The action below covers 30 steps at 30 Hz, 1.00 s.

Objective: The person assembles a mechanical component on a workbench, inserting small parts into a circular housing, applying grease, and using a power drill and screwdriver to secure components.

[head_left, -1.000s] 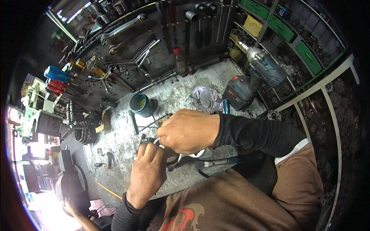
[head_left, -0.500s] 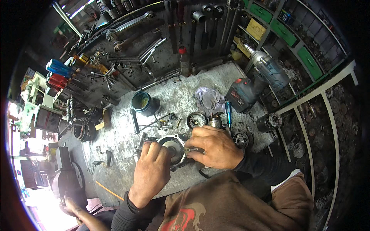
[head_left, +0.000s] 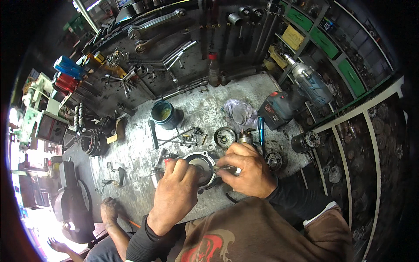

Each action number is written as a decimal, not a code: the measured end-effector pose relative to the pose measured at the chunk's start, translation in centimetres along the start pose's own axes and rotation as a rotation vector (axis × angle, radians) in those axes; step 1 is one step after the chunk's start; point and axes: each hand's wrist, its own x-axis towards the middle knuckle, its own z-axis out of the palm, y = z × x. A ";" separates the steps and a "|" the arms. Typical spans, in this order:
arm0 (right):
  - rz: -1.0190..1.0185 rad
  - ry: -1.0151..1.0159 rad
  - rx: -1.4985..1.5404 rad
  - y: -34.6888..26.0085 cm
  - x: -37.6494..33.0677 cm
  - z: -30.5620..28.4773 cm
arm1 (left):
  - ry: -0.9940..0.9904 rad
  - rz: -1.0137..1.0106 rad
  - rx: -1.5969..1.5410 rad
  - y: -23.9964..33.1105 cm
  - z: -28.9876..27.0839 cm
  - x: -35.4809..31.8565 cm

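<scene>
The left hand (head_left: 176,192) and right hand (head_left: 246,168) both grip a round grey metal housing (head_left: 201,168) on the stained grey tabletop (head_left: 139,153); a dark green tin (head_left: 163,115) (open-topped) stands well apart behind it, a blue-handled screwdriver (head_left: 260,129) nearby.

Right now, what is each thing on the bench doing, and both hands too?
Left hand: gripping the round metal housing from the left.
Right hand: fingers pinched at the housing's right rim.
Round metal housing: upright, open side up.
Green tub: open, no lid on.
Cordless drill: lying on its side, untouched.
Crumpled rag: lying loose.
</scene>
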 end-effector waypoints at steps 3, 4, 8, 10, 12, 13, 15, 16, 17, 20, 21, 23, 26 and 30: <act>-0.012 -0.018 -0.042 0.0 0.1 -0.1 | 0.008 -0.005 0.000 0.0 0.0 0.0; -0.024 -0.024 -0.063 0.1 0.3 -0.2 | 0.006 -0.008 -0.001 0.1 0.0 0.0; 0.089 -0.076 -0.050 0.1 0.5 -0.1 | -0.033 -0.030 -0.007 0.1 -0.2 0.0; 0.084 -0.021 -0.072 0.1 0.5 0.1 | -0.033 0.002 0.020 0.0 -0.3 -0.1; 0.108 0.001 -0.047 0.3 0.4 0.3 | -0.040 0.016 0.033 -0.2 -0.3 -0.2; 0.135 -0.008 -0.011 0.5 0.4 0.4 | -0.041 0.021 0.034 -0.2 -0.3 -0.2; 0.188 -0.047 0.044 1.0 0.5 0.5 | -0.044 0.022 0.039 -0.3 -0.3 -0.2; 0.219 -0.082 0.109 1.3 0.6 0.5 | -0.046 0.017 0.041 -0.3 -0.3 -0.2; 0.251 -0.117 0.173 1.6 0.7 0.6 | -0.063 -0.004 0.045 -0.3 -0.2 -0.2; 0.332 -0.158 0.300 2.1 0.9 0.8 | -0.036 -0.022 -0.045 -0.2 -0.2 -0.1; 0.370 -0.170 0.298 2.2 1.0 0.9 | -0.026 -0.009 -0.031 -0.2 -0.2 -0.1; 0.438 -0.192 0.381 2.2 1.0 0.9 | -0.030 -0.006 -0.044 -0.2 -0.3 0.0; 0.476 -0.200 0.477 2.1 0.8 0.5 | -0.030 0.002 -0.051 -0.3 -0.3 0.1; 0.424 -0.168 0.438 2.6 0.2 -0.9 | -0.034 0.017 0.016 -0.6 -0.1 -0.1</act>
